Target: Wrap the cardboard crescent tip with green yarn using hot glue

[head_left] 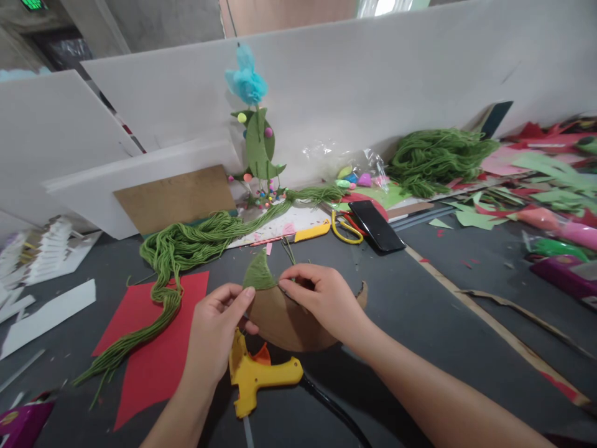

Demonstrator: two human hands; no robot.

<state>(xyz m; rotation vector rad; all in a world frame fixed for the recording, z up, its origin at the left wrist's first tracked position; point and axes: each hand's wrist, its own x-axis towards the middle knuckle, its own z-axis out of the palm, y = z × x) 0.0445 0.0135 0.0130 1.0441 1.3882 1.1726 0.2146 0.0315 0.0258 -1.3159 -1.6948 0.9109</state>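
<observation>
We judge the step in hand to be winding green yarn [259, 272] onto a cardboard crescent [289, 320]. The upper-left tip is covered; the broad body is bare brown board. The crescent is held low over the desk [429, 361], between our two hands and just beyond the yellow glue gun [265, 374].

Left hand [217, 320]: the thumb lies over the board at the lower edge of the winding, with the fingers partly hidden at the edge and behind. The grip is narrow and closed on the crescent.

Right hand [329, 298]: the thumb and index finger are pinched together at the winding's right edge, apparently on a strand of yarn; the other fingers are curled. We cannot tell the strand's full path.

In our judgement, the next move calls for steady tension, with each turn laid snugly beside the last, while the left hand keeps the board from twisting.
</observation>
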